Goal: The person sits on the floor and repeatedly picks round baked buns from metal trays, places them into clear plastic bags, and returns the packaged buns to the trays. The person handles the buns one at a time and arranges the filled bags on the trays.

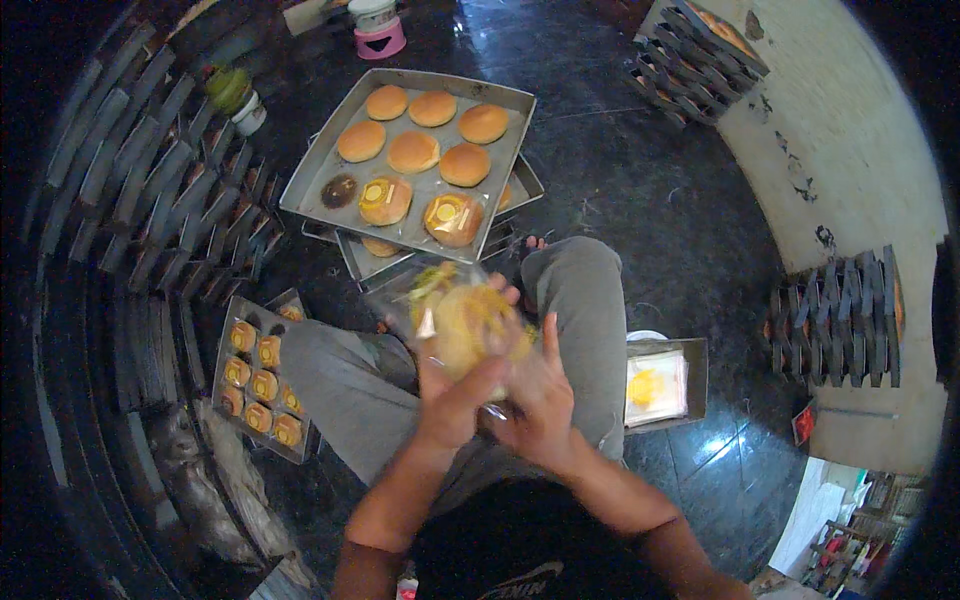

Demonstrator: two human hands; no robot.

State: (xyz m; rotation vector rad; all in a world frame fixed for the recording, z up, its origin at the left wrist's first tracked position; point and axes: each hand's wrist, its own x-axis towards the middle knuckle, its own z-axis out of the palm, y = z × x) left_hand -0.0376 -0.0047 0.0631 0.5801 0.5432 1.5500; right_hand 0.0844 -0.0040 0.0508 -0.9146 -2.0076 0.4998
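Observation:
A bun in a clear, printed plastic bag is between my two hands above my lap, blurred by motion. My left hand grips it from the left side. On its right side, my right hand is against the bag with one finger pointing up; the blur hides how its other fingers meet the bag. Just beyond, a metal baking tray carries several bare round buns and two bagged buns along its near edge. A dark round stain marks that tray's near left corner.
More trays sit under the baking tray. Left of my leg is a tray of bagged buns. A box with a stack of printed bags lies right. Stacked trays line the wall; a pink stand is at the back.

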